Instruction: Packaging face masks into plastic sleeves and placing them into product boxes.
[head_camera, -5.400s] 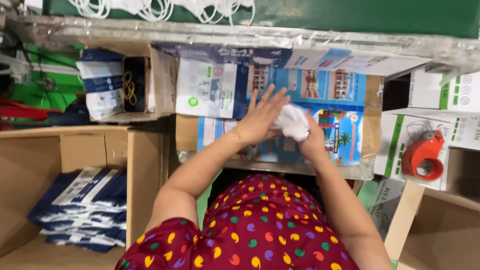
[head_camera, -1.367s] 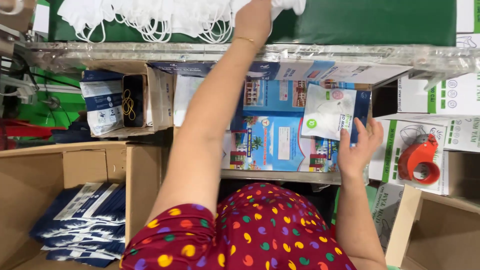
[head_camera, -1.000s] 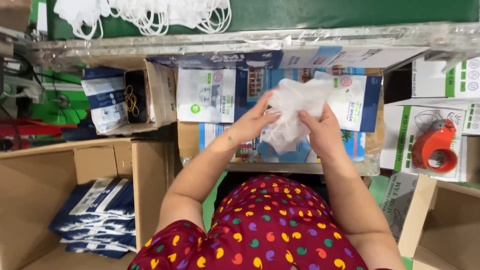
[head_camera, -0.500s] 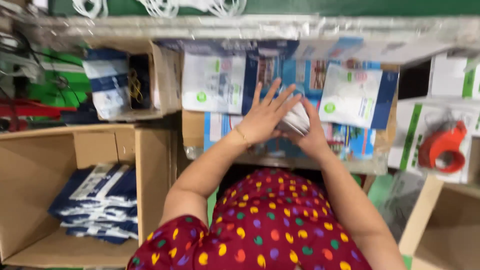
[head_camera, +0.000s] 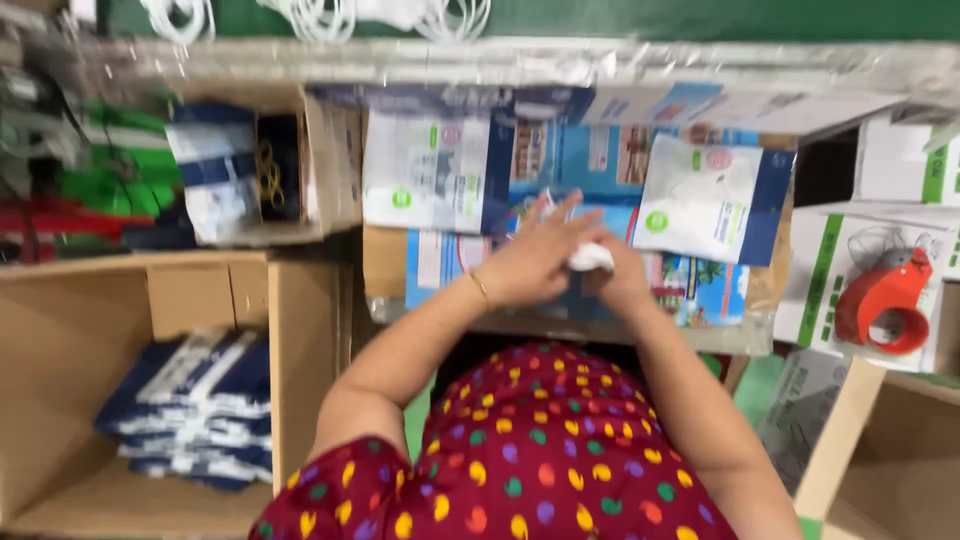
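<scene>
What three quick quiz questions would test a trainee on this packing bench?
1. True or false: both hands press on the white mask.
2. Which side of the bench holds the red tape dispenser? A left, B right.
3. What lies in the cardboard box at the left?

Key
1. True: the left hand and right hand meet on it.
2. B.
3. A stack of dark blue and white packets.
</scene>
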